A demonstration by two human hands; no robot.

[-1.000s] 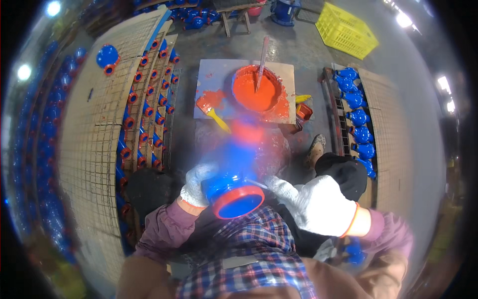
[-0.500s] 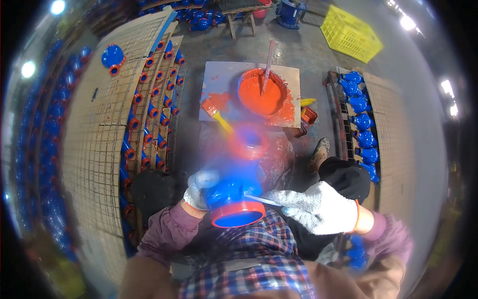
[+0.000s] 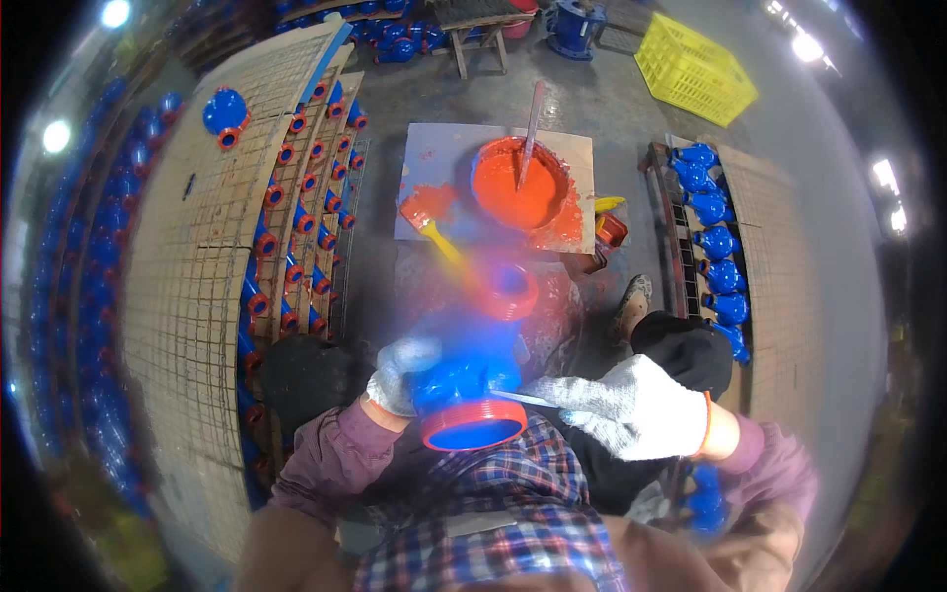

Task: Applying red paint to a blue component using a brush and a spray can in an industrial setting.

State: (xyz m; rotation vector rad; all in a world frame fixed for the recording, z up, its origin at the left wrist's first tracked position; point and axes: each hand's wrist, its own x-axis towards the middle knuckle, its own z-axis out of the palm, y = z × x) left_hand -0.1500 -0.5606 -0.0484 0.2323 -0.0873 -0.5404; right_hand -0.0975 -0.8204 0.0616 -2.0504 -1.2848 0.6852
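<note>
A glossy blue pipe fitting (image 3: pixel 464 380) with red threaded ends is held over my lap, its near opening tilted toward me. My left hand (image 3: pixel 402 375), in a pale knit glove, grips its left side; blur hides some of the fingertips. On the right, my gloved right hand (image 3: pixel 636 409) is closed round a thin, pale flat blade (image 3: pixel 526 399). The blade's tip touches the blue body just above the near red rim. A yellow-handled paintbrush (image 3: pixel 442 240) with red-orange bristles lies beyond the fitting, its lower handle lost in blur.
Ahead, a bowl of orange-red paint (image 3: pixel 518 187) with a stirring stick sits on a stained board (image 3: pixel 419 148). Racks of blue fittings (image 3: pixel 722 242) flank me on both sides. One fitting (image 3: pixel 226 113) rests on the left mesh-topped rack. Far right stands a yellow crate (image 3: pixel 691 74).
The fitting has shifted and turned slightly to the right in my hands. My right hand and the blade have moved very little, with the tip still at the rim.
</note>
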